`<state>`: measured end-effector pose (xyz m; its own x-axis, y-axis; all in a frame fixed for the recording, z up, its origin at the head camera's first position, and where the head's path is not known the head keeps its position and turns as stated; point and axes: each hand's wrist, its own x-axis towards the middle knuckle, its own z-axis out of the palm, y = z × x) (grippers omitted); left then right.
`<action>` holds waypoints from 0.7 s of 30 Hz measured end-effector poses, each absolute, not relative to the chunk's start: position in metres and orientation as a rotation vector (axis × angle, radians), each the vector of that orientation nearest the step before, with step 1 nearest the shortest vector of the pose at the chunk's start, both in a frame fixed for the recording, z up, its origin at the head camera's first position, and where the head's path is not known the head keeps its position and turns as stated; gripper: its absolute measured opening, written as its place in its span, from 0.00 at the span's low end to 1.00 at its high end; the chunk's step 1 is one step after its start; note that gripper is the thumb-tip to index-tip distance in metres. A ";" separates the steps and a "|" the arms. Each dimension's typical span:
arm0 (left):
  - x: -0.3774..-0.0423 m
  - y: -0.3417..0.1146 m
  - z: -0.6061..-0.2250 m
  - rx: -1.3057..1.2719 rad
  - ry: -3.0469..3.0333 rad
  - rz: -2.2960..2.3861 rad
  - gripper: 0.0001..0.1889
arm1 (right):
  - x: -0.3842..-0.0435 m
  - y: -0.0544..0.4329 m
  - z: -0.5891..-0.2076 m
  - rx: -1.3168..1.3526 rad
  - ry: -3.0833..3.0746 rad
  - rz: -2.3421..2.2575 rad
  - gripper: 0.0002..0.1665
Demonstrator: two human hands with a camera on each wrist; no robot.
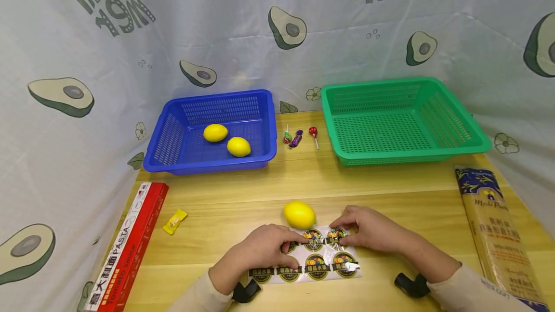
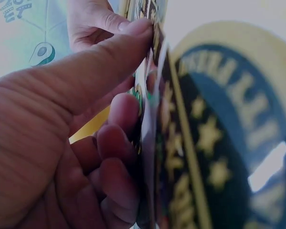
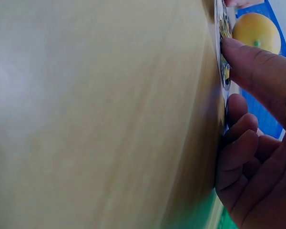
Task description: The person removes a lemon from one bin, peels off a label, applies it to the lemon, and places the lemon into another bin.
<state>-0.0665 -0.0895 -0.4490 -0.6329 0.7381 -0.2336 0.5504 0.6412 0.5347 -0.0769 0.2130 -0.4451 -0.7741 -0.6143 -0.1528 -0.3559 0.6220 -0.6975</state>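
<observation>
A sheet of round black-and-gold stickers lies on the table between the hands, glossy and printed with fruit. On its upper part rests my left hand, index fingertip on a sticker in the top row and thumb lower down. The left wrist view shows that thumb pressing the sheet, other fingers bent beside it. My right hand has its index fingertip at the sheet's upper edge and its thumb on the top right sticker; I cannot tell whether they pinch it. Just behind the sheet sits a yellow lemon.
A blue basket with two lemons stands back left, a green basket back right. Wrapped candies and a red lollipop lie between them. A red pasta box and yellow candy are left; a spaghetti pack is right.
</observation>
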 end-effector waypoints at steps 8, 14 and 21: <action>-0.072 -0.087 -0.447 0.983 2.397 0.574 0.28 | -0.083 0.213 -0.446 -0.785 2.455 -0.970 0.12; -0.073 -0.086 -0.446 0.981 2.392 0.550 0.28 | -0.083 0.211 -0.447 -0.788 2.431 -1.049 0.06; -0.073 -0.086 -0.447 1.003 2.397 0.537 0.30 | -0.085 0.215 -0.439 -0.551 2.226 -1.286 0.08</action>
<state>-0.0728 -0.0859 -0.4469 -0.6141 0.7382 -0.2793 0.5483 0.6536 0.5217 -0.0849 0.2151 -0.4386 -0.7891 -0.5721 -0.2236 -0.0921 0.4701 -0.8778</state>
